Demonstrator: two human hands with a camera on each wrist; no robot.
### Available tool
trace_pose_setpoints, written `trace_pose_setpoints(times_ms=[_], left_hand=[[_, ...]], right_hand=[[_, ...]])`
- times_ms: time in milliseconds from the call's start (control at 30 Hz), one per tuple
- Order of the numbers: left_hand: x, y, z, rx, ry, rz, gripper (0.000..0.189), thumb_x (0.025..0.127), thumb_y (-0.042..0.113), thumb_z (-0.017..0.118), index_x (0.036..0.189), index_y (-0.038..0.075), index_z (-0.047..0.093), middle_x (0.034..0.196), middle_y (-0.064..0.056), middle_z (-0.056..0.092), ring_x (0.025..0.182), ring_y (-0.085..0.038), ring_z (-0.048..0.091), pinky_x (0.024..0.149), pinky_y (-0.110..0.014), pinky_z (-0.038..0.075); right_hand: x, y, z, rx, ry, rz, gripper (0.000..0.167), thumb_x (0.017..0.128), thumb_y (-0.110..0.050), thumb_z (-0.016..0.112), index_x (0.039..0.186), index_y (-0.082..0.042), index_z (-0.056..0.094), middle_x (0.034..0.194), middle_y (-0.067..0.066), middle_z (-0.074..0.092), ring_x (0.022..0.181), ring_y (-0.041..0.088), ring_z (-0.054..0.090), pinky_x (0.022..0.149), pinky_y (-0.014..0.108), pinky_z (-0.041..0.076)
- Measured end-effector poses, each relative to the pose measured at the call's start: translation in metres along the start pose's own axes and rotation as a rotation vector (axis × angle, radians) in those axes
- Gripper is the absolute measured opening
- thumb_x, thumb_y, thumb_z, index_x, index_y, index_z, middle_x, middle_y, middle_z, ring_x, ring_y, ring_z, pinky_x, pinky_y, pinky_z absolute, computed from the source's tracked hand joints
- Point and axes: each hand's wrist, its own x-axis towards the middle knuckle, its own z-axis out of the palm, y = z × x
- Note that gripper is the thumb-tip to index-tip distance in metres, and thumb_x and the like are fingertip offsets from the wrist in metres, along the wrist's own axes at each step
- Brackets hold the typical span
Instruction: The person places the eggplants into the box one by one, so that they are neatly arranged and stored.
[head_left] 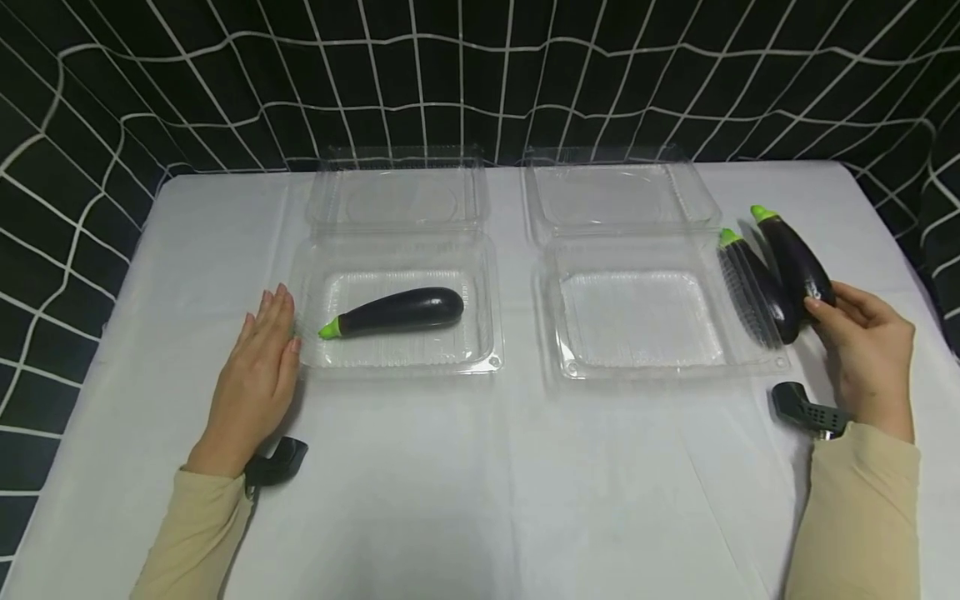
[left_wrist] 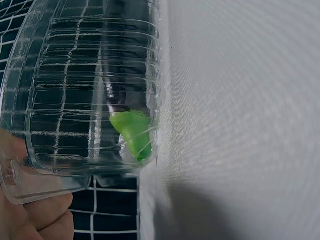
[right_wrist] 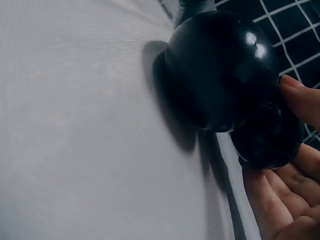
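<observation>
My right hand [head_left: 862,350] pinches the blunt end of a dark eggplant [head_left: 804,258] between thumb and fingers, its green stem end pointing away. Close beside it a second eggplant [head_left: 761,287] lies along the right wall of the right clear container [head_left: 637,321]. In the right wrist view the held eggplant [right_wrist: 270,137] is partly covered by the nearer one [right_wrist: 225,70]. At the left edge of the left clear container [head_left: 491,333], my left hand [head_left: 255,387] lies with straight fingers. Inside that container rests a third eggplant [head_left: 405,310], stem toward my left hand.
Both containers have their lids tipped back, the left lid [head_left: 397,196] and right lid [head_left: 618,196] lying toward the far edge. A white cloth [head_left: 525,492] covers the table. Dark walls with white netting [head_left: 465,75] rise behind and at the sides.
</observation>
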Motion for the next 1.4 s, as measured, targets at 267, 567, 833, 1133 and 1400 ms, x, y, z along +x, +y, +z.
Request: trace_pose_setpoints(times_ms=[267, 567, 833, 1133, 1400], left_hand=[[0.000, 0.000, 0.000, -0.006, 0.004, 0.007, 0.046, 0.096, 0.005, 0.047, 0.138, -0.012, 0.037, 0.146, -0.023, 0.034, 0.136, -0.036, 0.030, 0.113, -0.048, 0.020], [0.002, 0.001, -0.001, -0.009, 0.009, 0.002, 0.047, 0.095, 0.004, 0.048, 0.138, -0.012, 0.037, 0.145, -0.023, 0.034, 0.136, -0.035, 0.029, 0.113, -0.048, 0.020], [0.002, 0.000, 0.000, 0.001, -0.001, -0.002, 0.046, 0.098, 0.007, 0.045, 0.138, -0.013, 0.036, 0.146, -0.024, 0.033, 0.138, -0.032, 0.027, 0.113, -0.047, 0.019], [-0.003, 0.000, 0.001, -0.003, 0.007, 0.006, 0.045, 0.098, 0.007, 0.045, 0.137, -0.014, 0.036, 0.145, -0.024, 0.034, 0.137, -0.034, 0.028, 0.114, -0.046, 0.018], [0.000, 0.000, 0.001, -0.009, 0.008, 0.011, 0.046, 0.097, 0.006, 0.045, 0.138, -0.013, 0.036, 0.146, -0.024, 0.033, 0.137, -0.035, 0.028, 0.113, -0.048, 0.019]], right_hand=[[-0.001, -0.008, -0.005, -0.053, 0.119, 0.029, 0.037, 0.071, 0.000, 0.081, 0.105, -0.011, 0.071, 0.091, -0.006, 0.068, 0.088, 0.005, 0.061, 0.070, 0.008, 0.049], [0.006, -0.016, -0.009, -0.057, 0.122, -0.024, 0.042, 0.070, 0.000, 0.081, 0.109, -0.009, 0.070, 0.092, -0.006, 0.069, 0.090, 0.006, 0.062, 0.071, 0.007, 0.048], [-0.002, -0.029, -0.001, -0.059, 0.149, -0.062, 0.048, 0.071, -0.001, 0.080, 0.117, -0.006, 0.067, 0.104, 0.000, 0.065, 0.099, 0.009, 0.059, 0.074, 0.009, 0.049], [-0.021, -0.056, 0.017, 0.090, 0.121, -0.142, 0.045, 0.072, 0.006, 0.077, 0.115, -0.001, 0.066, 0.106, 0.006, 0.065, 0.096, 0.013, 0.061, 0.078, 0.010, 0.049], [-0.029, -0.066, 0.031, 0.041, 0.101, -0.196, 0.043, 0.073, 0.010, 0.074, 0.114, -0.001, 0.067, 0.102, 0.004, 0.066, 0.094, 0.012, 0.061, 0.078, 0.009, 0.048]])
